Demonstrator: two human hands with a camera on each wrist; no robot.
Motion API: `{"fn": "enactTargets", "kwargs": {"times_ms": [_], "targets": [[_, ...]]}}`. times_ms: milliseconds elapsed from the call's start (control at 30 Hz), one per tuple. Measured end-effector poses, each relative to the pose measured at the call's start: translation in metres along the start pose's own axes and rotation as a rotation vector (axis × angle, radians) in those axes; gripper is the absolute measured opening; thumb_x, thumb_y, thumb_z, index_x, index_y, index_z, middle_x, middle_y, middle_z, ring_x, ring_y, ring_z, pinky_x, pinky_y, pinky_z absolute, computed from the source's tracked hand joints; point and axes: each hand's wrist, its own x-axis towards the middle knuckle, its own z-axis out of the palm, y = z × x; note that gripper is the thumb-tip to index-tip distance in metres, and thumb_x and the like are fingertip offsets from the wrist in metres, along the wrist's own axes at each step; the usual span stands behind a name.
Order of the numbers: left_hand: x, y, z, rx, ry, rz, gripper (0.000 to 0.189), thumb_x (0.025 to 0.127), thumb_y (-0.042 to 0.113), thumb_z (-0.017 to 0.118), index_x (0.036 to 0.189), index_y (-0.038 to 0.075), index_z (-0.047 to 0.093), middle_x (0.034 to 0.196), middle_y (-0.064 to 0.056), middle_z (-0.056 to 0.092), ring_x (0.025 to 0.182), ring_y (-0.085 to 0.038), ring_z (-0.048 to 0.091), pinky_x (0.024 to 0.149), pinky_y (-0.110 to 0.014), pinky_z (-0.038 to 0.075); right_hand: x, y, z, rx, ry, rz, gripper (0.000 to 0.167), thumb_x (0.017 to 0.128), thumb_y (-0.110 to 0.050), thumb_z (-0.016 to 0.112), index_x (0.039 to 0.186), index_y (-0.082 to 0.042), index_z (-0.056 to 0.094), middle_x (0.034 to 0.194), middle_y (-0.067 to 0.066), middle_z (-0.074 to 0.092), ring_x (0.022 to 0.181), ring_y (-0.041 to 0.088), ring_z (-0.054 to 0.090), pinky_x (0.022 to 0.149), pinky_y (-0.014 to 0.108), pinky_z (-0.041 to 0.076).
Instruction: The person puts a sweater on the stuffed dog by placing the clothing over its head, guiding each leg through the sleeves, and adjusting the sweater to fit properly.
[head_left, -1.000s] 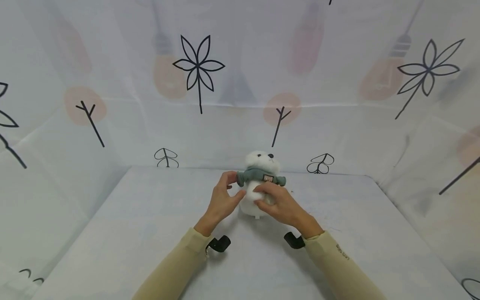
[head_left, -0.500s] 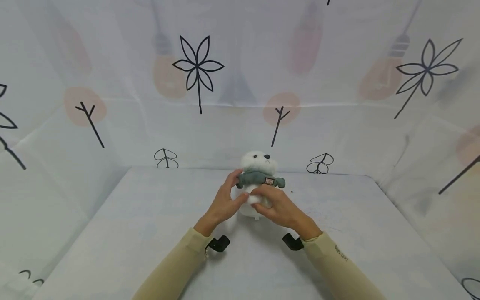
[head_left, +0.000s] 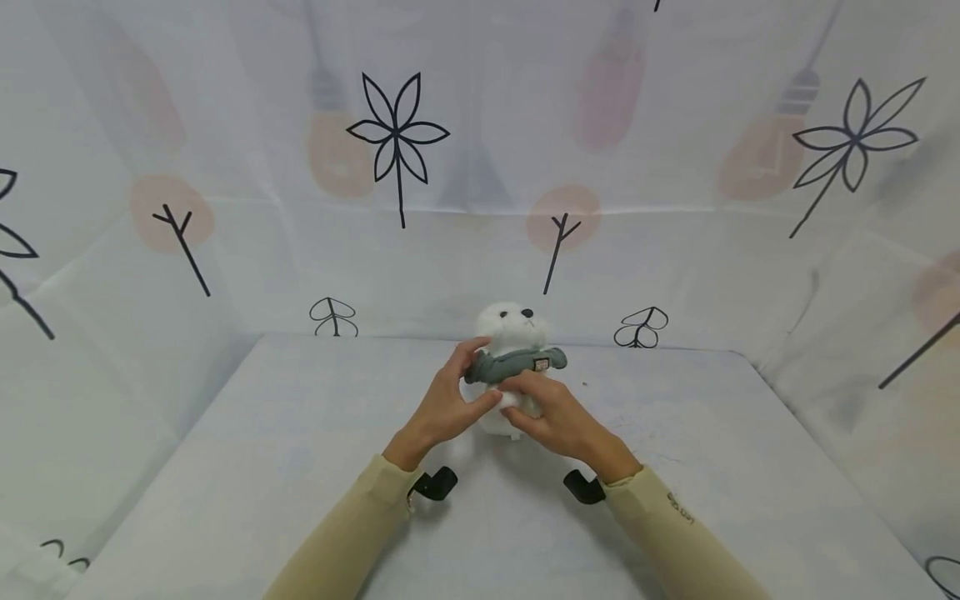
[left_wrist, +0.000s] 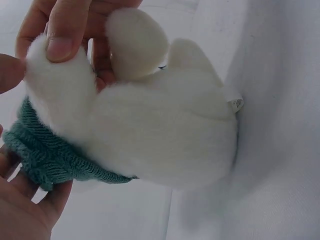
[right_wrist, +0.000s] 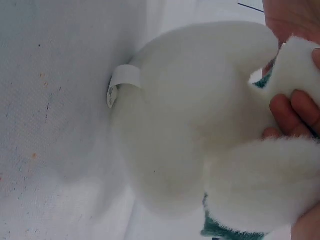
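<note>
A white plush toy animal (head_left: 512,327) sits upright, its head tilted back, on the white table. A green knitted sweater (head_left: 510,365), bunched round its upper body, has a small label and stubby sleeve-like ends. My left hand (head_left: 444,404) holds the sweater at the left, fingers behind the knit in the left wrist view, where a fingertip also touches a white paw (left_wrist: 65,92). My right hand (head_left: 557,415) pinches that paw between thumb and fingers in front of the belly. In the right wrist view, the plush body (right_wrist: 170,130) hides part of the sweater.
The white table (head_left: 300,450) stretches round the toy, with a printed white curtain (head_left: 465,267) behind and at both sides. Black wrist mounts (head_left: 437,483) sit under the sleeves. A white tag (right_wrist: 125,75) sticks out at the toy's base.
The toy has shifted slightly left and its head has turned a little. My left hand has come further round the sweater, whose left end sits lower. My right hand moved slightly left.
</note>
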Motion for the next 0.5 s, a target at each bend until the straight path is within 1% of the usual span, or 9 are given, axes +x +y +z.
{"fn": "enactTargets", "kwargs": {"times_ms": [33,100,167,200,300,367,433,500], "targets": [[0.0002,-0.0006,0.0004,0.01,-0.013,-0.003,0.072,0.087,0.019,0.071,0.147,0.015,0.032,0.128,-0.007,0.055,0.117,-0.019,0.051,0.099,-0.045,0.04,0.0,0.0003,0.0002,-0.001,0.002,-0.005,0.027,0.088,-0.011,0.068,0.114,-0.014,0.061,0.107,-0.006,0.06,0.096,0.009,0.055,0.079,0.03,0.049],[0.0003,-0.002,0.0014,0.039,-0.045,-0.012,0.077,0.088,0.025,0.069,0.151,0.019,0.025,0.144,-0.002,0.043,0.131,-0.017,0.041,0.105,-0.046,0.036,-0.0006,0.0015,0.0007,-0.008,0.005,-0.013,0.026,0.088,-0.01,0.068,0.113,-0.013,0.061,0.105,-0.005,0.06,0.093,0.009,0.055,0.078,0.031,0.049],[0.0001,-0.0039,0.0028,0.068,-0.071,-0.018,0.081,0.088,0.029,0.068,0.153,0.021,0.021,0.153,0.002,0.031,0.138,-0.019,0.032,0.107,-0.05,0.031,-0.0012,0.003,0.0012,-0.01,0.005,-0.018,0.026,0.088,-0.009,0.068,0.113,-0.013,0.061,0.104,-0.004,0.06,0.092,0.01,0.056,0.076,0.033,0.05],[0.0001,-0.0046,0.0034,0.08,-0.081,-0.02,0.081,0.088,0.031,0.067,0.154,0.022,0.019,0.155,0.004,0.027,0.139,-0.02,0.029,0.107,-0.053,0.029,-0.0014,0.0034,0.0013,-0.01,0.006,-0.019,0.026,0.088,-0.008,0.068,0.113,-0.013,0.061,0.104,-0.004,0.06,0.092,0.01,0.056,0.076,0.034,0.05],[-0.0006,-0.005,0.0043,0.117,-0.092,-0.033,0.085,0.088,0.036,0.066,0.154,0.024,0.016,0.155,0.003,0.025,0.139,-0.025,0.027,0.106,-0.06,0.025,-0.002,0.0049,0.0019,-0.004,0.004,-0.029,0.027,0.087,-0.007,0.067,0.113,-0.013,0.061,0.103,-0.003,0.06,0.091,0.01,0.056,0.075,0.037,0.051],[-0.0014,-0.0041,0.0044,0.136,-0.095,-0.064,0.086,0.087,0.041,0.065,0.154,0.028,0.014,0.155,0.002,0.025,0.138,-0.029,0.027,0.103,-0.064,0.025,-0.0021,0.0049,0.0021,-0.002,0.002,-0.036,0.027,0.087,-0.006,0.067,0.113,-0.013,0.061,0.103,-0.003,0.06,0.09,0.011,0.055,0.073,0.038,0.051],[-0.0019,-0.003,0.0038,0.14,-0.105,-0.096,0.086,0.086,0.044,0.065,0.154,0.031,0.013,0.155,0.002,0.025,0.137,-0.032,0.027,0.101,-0.065,0.026,-0.002,0.0045,0.002,-0.002,0.003,-0.044,0.027,0.088,-0.006,0.066,0.113,-0.013,0.06,0.102,-0.003,0.06,0.089,0.011,0.055,0.073,0.038,0.051],[-0.0023,-0.0023,0.003,0.145,-0.113,-0.115,0.087,0.086,0.046,0.065,0.154,0.032,0.013,0.154,0.003,0.026,0.135,-0.032,0.027,0.1,-0.064,0.027,-0.0019,0.0038,0.0019,0.0,0.002,-0.045,0.027,0.088,-0.006,0.066,0.113,-0.013,0.061,0.101,-0.003,0.06,0.087,0.011,0.054,0.071,0.037,0.05]]}}
